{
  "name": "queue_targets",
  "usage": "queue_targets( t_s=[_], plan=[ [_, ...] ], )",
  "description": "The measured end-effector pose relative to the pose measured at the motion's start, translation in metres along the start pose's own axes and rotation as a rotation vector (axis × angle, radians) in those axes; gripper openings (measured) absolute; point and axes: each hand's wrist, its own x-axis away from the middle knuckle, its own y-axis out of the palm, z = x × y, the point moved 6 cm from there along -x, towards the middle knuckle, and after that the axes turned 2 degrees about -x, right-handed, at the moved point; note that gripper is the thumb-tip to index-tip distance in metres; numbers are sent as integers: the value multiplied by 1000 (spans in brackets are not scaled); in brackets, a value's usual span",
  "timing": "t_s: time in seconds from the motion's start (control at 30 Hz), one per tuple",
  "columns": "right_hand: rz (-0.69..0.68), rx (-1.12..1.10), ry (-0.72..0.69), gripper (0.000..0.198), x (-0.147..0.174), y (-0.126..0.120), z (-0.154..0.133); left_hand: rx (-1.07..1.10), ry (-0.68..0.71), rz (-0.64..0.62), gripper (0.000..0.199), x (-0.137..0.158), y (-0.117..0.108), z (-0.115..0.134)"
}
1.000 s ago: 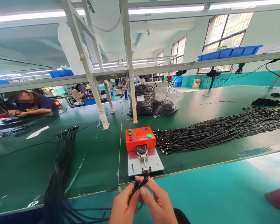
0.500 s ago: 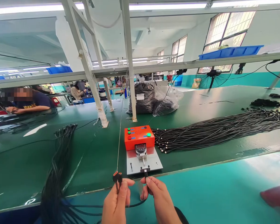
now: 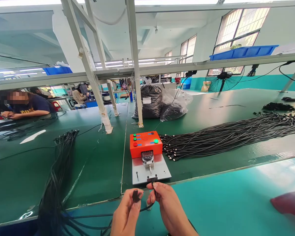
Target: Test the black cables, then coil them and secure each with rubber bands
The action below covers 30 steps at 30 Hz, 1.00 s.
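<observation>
A factory workshop: long green workbench (image 3: 100, 173), bundles of black cable (image 3: 223, 135), co-workers (image 3: 39, 104) beyond, metal shelving (image 3: 169, 69).

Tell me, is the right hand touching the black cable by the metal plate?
Touching: the head view shows the right hand pinching the black cable between its fingers, by the metal plate.

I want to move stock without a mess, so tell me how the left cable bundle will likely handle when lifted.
The bundle will probably flop, since it drapes over the edge of the bench. It may slip apart, as no tie shows around it. It could feel fairly heavy as a whole, given how thick it is.
</observation>
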Motion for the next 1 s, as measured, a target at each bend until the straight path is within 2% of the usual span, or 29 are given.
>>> queue_targets(
  t_s=[0.13,0.3,0.37,0.43,0.5,0.57,0.6,0.67,0.73,0.9,1.0],
  plan=[
    [7,-12,-6,21,-1,2,-1,175,3,-95,39,0,10,-1],
    [-44,43,-23,24,-1,-1,2,32,-32,-154,33,-1,6,-4],
    [-114,166,-29,25,3,-4,7,15,-11,-170,32,-2,5,-3],
    [-119,397,-128,24,9,-9,7,43,3,-155,33,-2,5,-2],
    [-1,579,-329,29,18,-14,0,74,1,-141,33,-2,7,-1],
    [79,577,-492,40,30,-11,-8,108,-8,-163,31,-2,12,-1],
    [59,527,-521,40,34,-6,-10,130,-11,-182,30,-1,15,0],
    [-52,408,-488,32,37,6,-10,155,-1,-228,28,0,19,1],
    [-85,301,-420,30,35,12,-12,130,12,-207,29,0,17,2],
    [22,270,-194,34,19,-2,-10,57,-76,82,36,0,-8,-5],
    [-59,240,-79,36,8,-6,0,60,-57,116,34,2,-11,-1]
  ],
)
